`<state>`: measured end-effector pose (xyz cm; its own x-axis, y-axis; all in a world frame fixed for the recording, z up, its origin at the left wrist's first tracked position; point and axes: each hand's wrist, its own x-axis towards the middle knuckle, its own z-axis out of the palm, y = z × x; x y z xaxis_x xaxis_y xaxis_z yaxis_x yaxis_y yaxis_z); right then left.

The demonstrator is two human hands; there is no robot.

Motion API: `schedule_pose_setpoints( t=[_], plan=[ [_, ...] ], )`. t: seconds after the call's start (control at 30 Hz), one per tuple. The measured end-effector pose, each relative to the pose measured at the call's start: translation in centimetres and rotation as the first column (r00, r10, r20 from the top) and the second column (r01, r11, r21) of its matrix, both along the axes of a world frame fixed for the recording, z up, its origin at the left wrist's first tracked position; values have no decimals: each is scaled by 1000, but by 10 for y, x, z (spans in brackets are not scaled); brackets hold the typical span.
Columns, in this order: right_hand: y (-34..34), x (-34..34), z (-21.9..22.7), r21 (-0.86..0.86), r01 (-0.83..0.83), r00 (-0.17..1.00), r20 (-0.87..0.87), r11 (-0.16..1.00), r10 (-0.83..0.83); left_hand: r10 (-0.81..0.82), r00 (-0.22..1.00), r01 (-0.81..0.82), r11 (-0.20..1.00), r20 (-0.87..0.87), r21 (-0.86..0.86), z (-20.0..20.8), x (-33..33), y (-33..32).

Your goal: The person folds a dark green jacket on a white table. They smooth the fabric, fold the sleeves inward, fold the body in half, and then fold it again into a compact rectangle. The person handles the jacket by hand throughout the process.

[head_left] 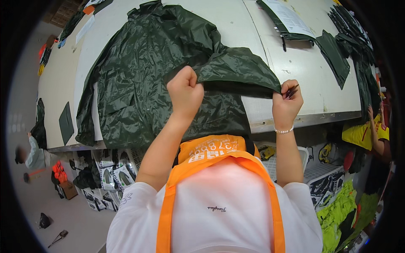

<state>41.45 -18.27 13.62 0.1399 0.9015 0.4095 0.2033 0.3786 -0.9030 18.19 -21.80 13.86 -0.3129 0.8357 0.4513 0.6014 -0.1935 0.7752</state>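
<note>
A large dark green raincoat (pixel 147 71) of shiny thin plastic lies spread over the white table (pixel 303 71). My left hand (pixel 184 92) is closed in a fist on a fold of the raincoat near its middle. My right hand (pixel 287 101) pinches the raincoat's edge near the table's front rim, with a thin dark strip sticking out between the fingers. The stretch of fabric between both hands is lifted a little off the table. A bead bracelet circles my right wrist. I wear a white shirt and an orange apron.
A folded dark green piece (pixel 335 57) and a packaged garment with a white printed sheet (pixel 289 19) lie at the table's back right. White crates (pixel 327 179) with bags stand under the table. A person in yellow (pixel 371 130) works at the right; another person (pixel 31 154) is far left.
</note>
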Motion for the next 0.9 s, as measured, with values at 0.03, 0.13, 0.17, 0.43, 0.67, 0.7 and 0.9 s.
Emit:
schedule_pose_setpoints(
  t=[0.03, 0.13, 0.17, 0.43, 0.67, 0.7, 0.9],
  plan=[
    [-1, -2, -2, -11, -6, 999, -46, 1000, 5, 12, 999, -12, 1000, -34, 3, 0, 0, -1],
    [-8, -6, 0, -19, -53, 997, -53, 998, 52, 45, 976, 2, 977, -213, 214, 17, 20, 4],
    [-11, -7, 0, -4, -67, 998, -16, 998, 67, 4, 974, 49, 972, -228, 228, 16, 21, 4],
    [-15, 9, 5, 141, -35, 937, 350, 989, -17, -38, 965, 97, 971, -260, 219, 7, 1, 3],
    [-22, 5, 2, 98, -127, 923, 375, 987, 82, -238, 893, 351, 899, -382, 260, 13, 19, 7],
    [-23, 5, 4, 14, -190, 898, 407, 982, 168, -259, 884, 373, 893, -390, 251, 11, 19, 7],
    [-29, 11, 21, -310, -403, 876, 141, 861, 461, -295, 899, 398, 859, -325, 321, 3, 20, 6]
  ],
)
